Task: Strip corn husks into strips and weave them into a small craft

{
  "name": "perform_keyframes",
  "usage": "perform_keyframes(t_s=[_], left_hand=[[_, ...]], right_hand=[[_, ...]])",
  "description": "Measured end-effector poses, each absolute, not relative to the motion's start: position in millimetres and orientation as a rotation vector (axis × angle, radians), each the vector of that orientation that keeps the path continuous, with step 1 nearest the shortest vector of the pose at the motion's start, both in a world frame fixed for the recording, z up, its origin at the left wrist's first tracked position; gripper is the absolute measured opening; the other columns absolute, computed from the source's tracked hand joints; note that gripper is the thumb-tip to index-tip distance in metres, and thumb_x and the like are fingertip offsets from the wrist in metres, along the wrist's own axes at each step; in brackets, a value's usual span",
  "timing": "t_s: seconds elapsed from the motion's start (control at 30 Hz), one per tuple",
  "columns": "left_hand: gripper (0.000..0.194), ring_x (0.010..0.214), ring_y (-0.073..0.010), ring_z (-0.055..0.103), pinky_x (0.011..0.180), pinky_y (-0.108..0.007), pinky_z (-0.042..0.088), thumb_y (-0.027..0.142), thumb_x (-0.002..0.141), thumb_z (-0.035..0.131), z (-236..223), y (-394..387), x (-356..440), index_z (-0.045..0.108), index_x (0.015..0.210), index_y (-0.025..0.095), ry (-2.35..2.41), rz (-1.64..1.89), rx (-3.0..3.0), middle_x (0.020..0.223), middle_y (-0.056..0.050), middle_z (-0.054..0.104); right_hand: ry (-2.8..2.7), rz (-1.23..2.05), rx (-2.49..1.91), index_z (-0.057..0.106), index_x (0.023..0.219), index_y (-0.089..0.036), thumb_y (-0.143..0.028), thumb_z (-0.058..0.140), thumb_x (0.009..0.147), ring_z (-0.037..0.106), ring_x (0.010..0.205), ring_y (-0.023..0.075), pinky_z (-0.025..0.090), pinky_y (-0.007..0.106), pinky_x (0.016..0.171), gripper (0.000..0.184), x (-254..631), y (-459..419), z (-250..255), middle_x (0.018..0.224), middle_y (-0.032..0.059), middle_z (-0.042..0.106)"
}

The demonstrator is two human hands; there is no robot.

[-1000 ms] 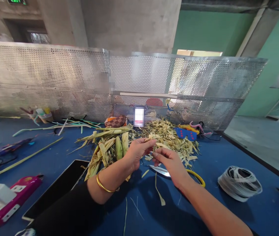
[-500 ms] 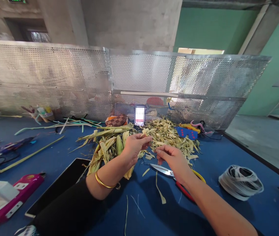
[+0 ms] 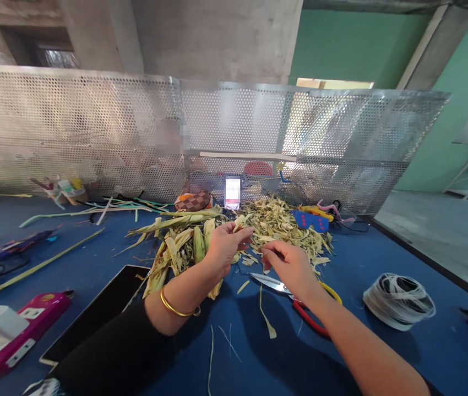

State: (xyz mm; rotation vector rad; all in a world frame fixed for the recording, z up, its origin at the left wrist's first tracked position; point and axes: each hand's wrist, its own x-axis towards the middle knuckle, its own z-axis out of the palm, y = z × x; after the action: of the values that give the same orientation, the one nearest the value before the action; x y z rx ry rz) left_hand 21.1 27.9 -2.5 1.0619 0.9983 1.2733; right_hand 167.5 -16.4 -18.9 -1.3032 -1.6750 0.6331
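Note:
My left hand (image 3: 228, 246), with a gold bangle at the wrist, is closed in a pinch beside a pale piece of corn husk (image 3: 241, 221) that shows at its fingertips. To its right, my right hand (image 3: 287, 265) pinches thumb against fingers; what it holds is too small to make out. Scissors (image 3: 269, 281) with red and yellow handles lie beneath my right hand, partly covered by the forearm. Behind my hands spreads a pile of cut husk strips (image 3: 279, 220). Larger dried corn husks (image 3: 172, 250) are heaped left of my left hand.
A roll of white twine (image 3: 399, 301) sits at the right. To the left are a black tray-like box (image 3: 97, 308) and a magenta power strip (image 3: 23, 327) with a white plug. A lit phone (image 3: 232, 191) stands before a perforated metal screen (image 3: 238, 118).
The whole view has shifted slightly, so things appear a little further left. My hands keep nearly the same pinched poses, the right fingers curled a little more.

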Motion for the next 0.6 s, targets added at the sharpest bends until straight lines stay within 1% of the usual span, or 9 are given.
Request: perform_keyframes(t_s=[0.07, 0.1, 0.13, 0.2, 0.3, 0.37, 0.47, 0.53, 0.6], left_hand=[[0.025, 0.057, -0.0099, 0.057, 0.053, -0.022, 0.044, 0.030, 0.054, 0.078, -3, 30, 20, 0.059, 0.064, 0.016, 1.006, 1.294, 1.043, 0.063, 0.002, 0.060], [0.025, 0.057, -0.0099, 0.057, 0.054, -0.022, 0.044, 0.030, 0.054, 0.077, -3, 31, 19, 0.059, 0.064, 0.016, 1.011, 1.306, 1.033, 0.064, 0.002, 0.060], [0.025, 0.058, -0.0099, 0.057, 0.054, -0.022, 0.044, 0.029, 0.055, 0.077, -2, 32, 18, 0.058, 0.064, 0.016, 1.015, 1.316, 1.026, 0.065, 0.002, 0.060], [0.025, 0.059, -0.0099, 0.058, 0.053, -0.021, 0.042, 0.029, 0.055, 0.077, -1, 33, 15, 0.059, 0.065, 0.016, 1.019, 1.329, 1.018, 0.066, 0.002, 0.061], [0.025, 0.058, -0.0093, 0.058, 0.050, -0.019, 0.039, 0.028, 0.056, 0.077, 1, 34, 13, 0.058, 0.066, 0.015, 1.028, 1.335, 1.011, 0.066, 0.001, 0.061], [0.024, 0.057, -0.0090, 0.058, 0.048, -0.019, 0.038, 0.027, 0.057, 0.076, 2, 33, 13, 0.057, 0.066, 0.015, 1.027, 1.335, 1.009, 0.067, 0.001, 0.061], [0.025, 0.056, -0.0090, 0.058, 0.047, -0.018, 0.037, 0.027, 0.057, 0.077, 2, 32, 14, 0.056, 0.065, 0.015, 1.022, 1.336, 1.003, 0.065, 0.002, 0.060], [0.026, 0.055, -0.0094, 0.059, 0.046, -0.018, 0.037, 0.026, 0.057, 0.077, 3, 32, 14, 0.055, 0.064, 0.016, 1.020, 1.336, 0.990, 0.063, 0.003, 0.059], [0.026, 0.055, -0.0096, 0.059, 0.046, -0.018, 0.038, 0.026, 0.057, 0.077, 4, 32, 13, 0.054, 0.064, 0.016, 1.013, 1.338, 0.977, 0.062, 0.003, 0.059]], right_hand=[[-1.831, 0.603, -1.313, 0.067, 0.088, -0.022, -0.032, 0.055, 0.080, 0.063, 0.079, 0.0218, 0.046, 0.033, 0.071, 0.018, 179, -18, -14, 0.087, 0.0053, 0.069], [-1.904, 0.517, -1.360, 0.067, 0.094, -0.023, -0.031, 0.056, 0.079, 0.063, 0.087, 0.0227, 0.046, 0.034, 0.075, 0.020, 187, -20, -12, 0.100, 0.0067, 0.068], [-1.954, 0.404, -1.456, 0.065, 0.099, -0.022, -0.030, 0.057, 0.078, 0.062, 0.088, 0.0232, 0.045, 0.035, 0.075, 0.024, 195, -24, -11, 0.104, 0.0079, 0.066], [-2.036, 0.240, -1.700, 0.063, 0.102, -0.020, -0.021, 0.054, 0.077, 0.063, 0.085, 0.0239, 0.045, 0.035, 0.073, 0.026, 213, -35, -13, 0.099, 0.0091, 0.067], [-2.216, 0.226, -1.934, 0.063, 0.104, -0.019, -0.014, 0.057, 0.070, 0.063, 0.091, 0.0262, 0.044, 0.033, 0.072, 0.034, 234, -56, -27, 0.101, 0.0106, 0.067], [-2.290, 0.178, -1.977, 0.060, 0.112, -0.019, -0.008, 0.055, 0.066, 0.060, 0.098, 0.0268, 0.044, 0.033, 0.076, 0.048, 241, -67, -39, 0.107, 0.0113, 0.064], [-2.332, 0.046, -2.010, 0.054, 0.123, -0.018, 0.000, 0.047, 0.063, 0.057, 0.102, 0.0260, 0.043, 0.032, 0.080, 0.063, 242, -74, -52, 0.112, 0.0126, 0.061], [-2.347, -0.008, -2.023, 0.052, 0.127, -0.018, 0.002, 0.044, 0.064, 0.058, 0.101, 0.0259, 0.042, 0.032, 0.080, 0.067, 241, -74, -55, 0.112, 0.0135, 0.060], [-2.350, -0.038, -2.043, 0.050, 0.129, -0.017, 0.002, 0.044, 0.064, 0.061, 0.095, 0.0256, 0.043, 0.031, 0.077, 0.068, 240, -72, -54, 0.111, 0.0144, 0.060]])
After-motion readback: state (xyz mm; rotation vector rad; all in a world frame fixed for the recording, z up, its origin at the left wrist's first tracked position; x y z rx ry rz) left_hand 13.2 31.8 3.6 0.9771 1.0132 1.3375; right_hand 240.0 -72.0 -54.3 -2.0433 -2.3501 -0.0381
